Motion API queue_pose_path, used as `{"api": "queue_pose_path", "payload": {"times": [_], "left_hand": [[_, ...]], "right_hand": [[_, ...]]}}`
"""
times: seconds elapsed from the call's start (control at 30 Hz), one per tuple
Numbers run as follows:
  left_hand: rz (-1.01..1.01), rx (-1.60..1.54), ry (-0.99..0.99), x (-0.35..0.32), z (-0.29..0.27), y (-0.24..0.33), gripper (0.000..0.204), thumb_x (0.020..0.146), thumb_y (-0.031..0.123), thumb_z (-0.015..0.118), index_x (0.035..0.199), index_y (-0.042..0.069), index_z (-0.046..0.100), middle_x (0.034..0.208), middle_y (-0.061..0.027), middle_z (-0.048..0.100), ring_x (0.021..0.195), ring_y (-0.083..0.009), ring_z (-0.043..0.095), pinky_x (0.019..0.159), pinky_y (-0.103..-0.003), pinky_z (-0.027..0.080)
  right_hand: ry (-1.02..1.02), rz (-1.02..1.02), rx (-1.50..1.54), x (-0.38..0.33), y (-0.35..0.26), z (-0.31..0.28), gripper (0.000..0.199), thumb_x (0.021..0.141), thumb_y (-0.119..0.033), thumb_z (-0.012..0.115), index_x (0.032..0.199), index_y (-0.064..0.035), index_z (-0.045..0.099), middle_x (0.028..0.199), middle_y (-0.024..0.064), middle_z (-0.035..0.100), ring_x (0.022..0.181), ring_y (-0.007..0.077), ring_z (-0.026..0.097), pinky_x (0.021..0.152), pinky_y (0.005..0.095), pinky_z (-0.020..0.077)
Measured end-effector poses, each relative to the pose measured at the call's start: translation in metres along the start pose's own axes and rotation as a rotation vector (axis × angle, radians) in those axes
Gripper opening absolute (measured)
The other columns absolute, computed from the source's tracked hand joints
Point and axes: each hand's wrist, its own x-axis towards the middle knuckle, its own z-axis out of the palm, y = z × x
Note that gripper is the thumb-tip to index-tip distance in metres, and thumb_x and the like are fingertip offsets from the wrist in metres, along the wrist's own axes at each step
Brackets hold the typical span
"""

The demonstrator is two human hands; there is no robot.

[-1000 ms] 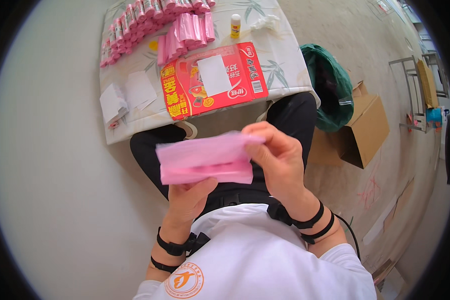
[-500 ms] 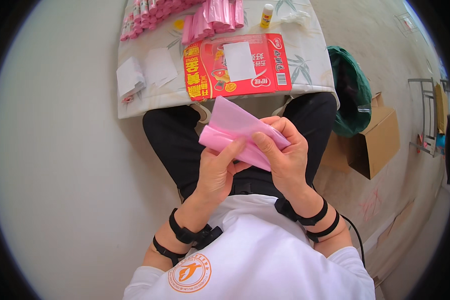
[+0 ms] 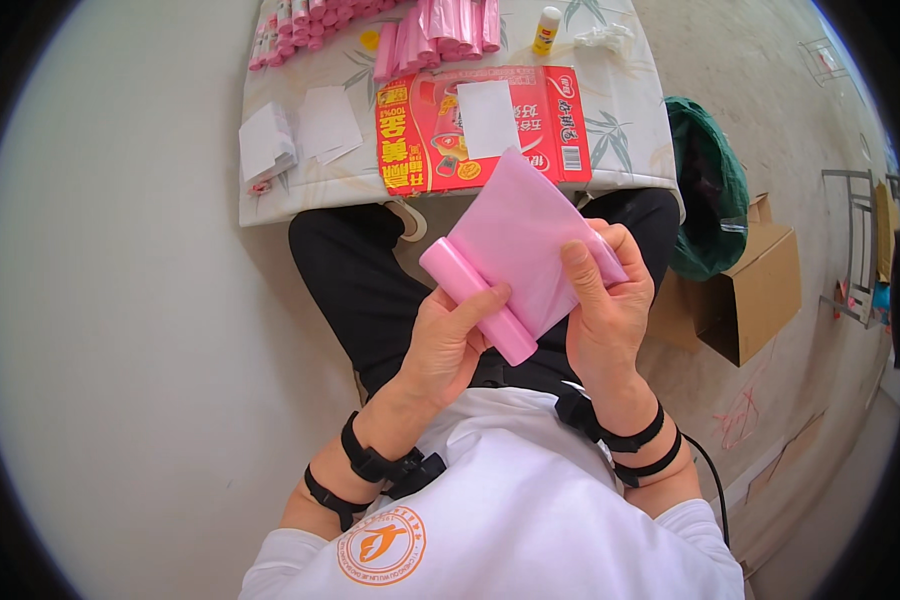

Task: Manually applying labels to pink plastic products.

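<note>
Above my lap I hold a roll of pink plastic bags (image 3: 515, 340), partly unrolled. My left hand (image 3: 444, 338) is closed round the rolled part, thumb on top. From it a smooth pink sheet (image 3: 515, 225) stretches up and right, its pointed corner overlapping the edge of the red cardboard. My right hand (image 3: 608, 290) pinches the sheet's right edge between thumb and fingers. Beyond my hands lies the flat red printed cardboard (image 3: 530, 175) on the table, with a white paper slip (image 3: 488, 120) on it.
The patterned tablecloth (image 3: 315, 195) carries several stacked pink rolls (image 3: 410, 50), a yellow glue stick (image 3: 545, 32), white paper slips (image 3: 332, 120), a small stack of white paper (image 3: 268, 138) and crumpled white plastic (image 3: 605, 38). To the right stand a green bag (image 3: 710, 190) and an open cardboard box (image 3: 770, 285).
My right hand has moved to the right, away from my left, drawing the pink sheet out wider from the roll. The roll now shows more plainly in my left hand, tilted more steeply.
</note>
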Motion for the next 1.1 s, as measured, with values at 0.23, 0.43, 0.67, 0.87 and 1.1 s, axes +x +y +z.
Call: {"api": "queue_pose_path", "payload": {"times": [0.23,0.43,0.67,0.87,1.1], "left_hand": [[0.061,0.099,0.043,0.003,-0.006,-0.009,0.040,0.086,0.008,0.064,0.120,-0.001,0.046,0.110,-0.0095,0.056,0.096,-0.0166,0.060,0.081,-0.033,0.055],[0.092,0.049,0.094,0.015,-0.010,-0.014,0.036,0.086,0.004,0.062,0.118,0.000,0.047,0.109,-0.0095,0.057,0.096,-0.0184,0.061,0.082,-0.034,0.056],[0.252,-0.077,0.131,0.029,-0.005,-0.005,0.031,0.087,0.005,0.059,0.117,0.007,0.050,0.110,-0.0046,0.058,0.103,-0.0161,0.059,0.088,-0.035,0.052],[0.316,-0.079,0.194,0.037,0.010,-0.005,0.031,0.087,0.008,0.062,0.115,0.007,0.051,0.108,-0.0035,0.058,0.098,-0.0141,0.059,0.082,-0.031,0.052],[0.296,-0.076,0.291,0.040,0.001,-0.011,0.025,0.085,0.012,0.067,0.107,0.007,0.055,0.100,-0.0038,0.060,0.085,-0.0119,0.061,0.070,-0.025,0.053]], "right_hand": [[0.049,-0.065,-0.021,0.005,-0.004,-0.003,0.013,0.086,-0.006,0.067,0.083,-0.0034,0.054,0.096,0.0030,0.059,0.081,0.0048,0.051,0.074,0.0194,0.0412],[-0.033,-0.050,-0.077,0.013,0.001,-0.005,0.013,0.084,-0.003,0.068,0.081,-0.0028,0.055,0.097,0.0047,0.059,0.081,0.0054,0.052,0.073,0.0202,0.0422],[0.118,-0.022,-0.262,0.013,0.003,-0.014,0.083,0.072,-0.017,0.078,0.137,-0.0037,0.029,0.135,0.0108,0.037,0.114,0.0201,0.046,0.092,0.0338,0.0422],[-0.178,-1.021,-1.541,-0.021,0.026,-0.020,0.030,0.078,-0.015,0.060,0.107,-0.0119,0.065,0.113,0.0015,0.058,0.096,0.0150,0.051,0.080,0.0321,0.0363],[-0.313,-1.091,-1.632,-0.007,0.040,-0.020,0.033,0.075,-0.015,0.060,0.106,-0.0047,0.064,0.104,0.0050,0.061,0.091,0.0160,0.056,0.081,0.0331,0.0374]]}}
